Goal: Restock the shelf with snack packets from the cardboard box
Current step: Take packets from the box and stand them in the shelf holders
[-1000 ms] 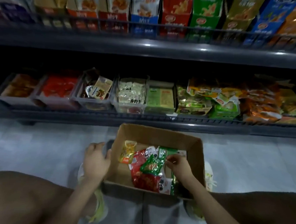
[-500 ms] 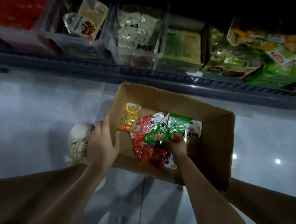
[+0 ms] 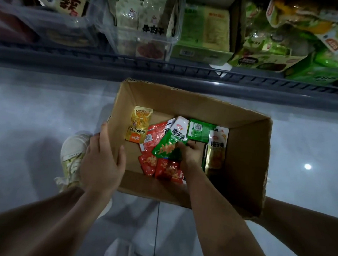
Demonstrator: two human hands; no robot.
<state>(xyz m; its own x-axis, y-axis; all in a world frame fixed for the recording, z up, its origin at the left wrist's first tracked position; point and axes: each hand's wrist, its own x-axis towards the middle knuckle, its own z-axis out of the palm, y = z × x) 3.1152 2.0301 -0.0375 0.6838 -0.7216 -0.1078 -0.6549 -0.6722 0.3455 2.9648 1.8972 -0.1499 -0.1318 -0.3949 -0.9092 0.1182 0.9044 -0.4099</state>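
An open cardboard box (image 3: 247, 158) sits on the floor below the shelf (image 3: 167, 68). Inside lie several snack packets: a yellow one (image 3: 138, 124) at the left, red ones (image 3: 161, 167) in the middle, a green packet (image 3: 166, 147) on top, another green one (image 3: 199, 129) and a white-and-gold one (image 3: 216, 150) at the right. My left hand (image 3: 103, 159) grips the box's left wall. My right hand (image 3: 189, 154) is down in the box, fingers closed on the green packet's edge.
Clear bins and cartons of packets line the shelf: beige packets (image 3: 143, 17), a green carton (image 3: 205, 31), green and yellow bags (image 3: 308, 37) at the right. A pale shoe (image 3: 73, 157) rests left of the box. My knees flank the box on the glossy tiled floor (image 3: 36, 110).
The view has tipped down and closer to the box. My right hand has pushed a little deeper among the packets onto the green one. The left hand stays on the box wall.
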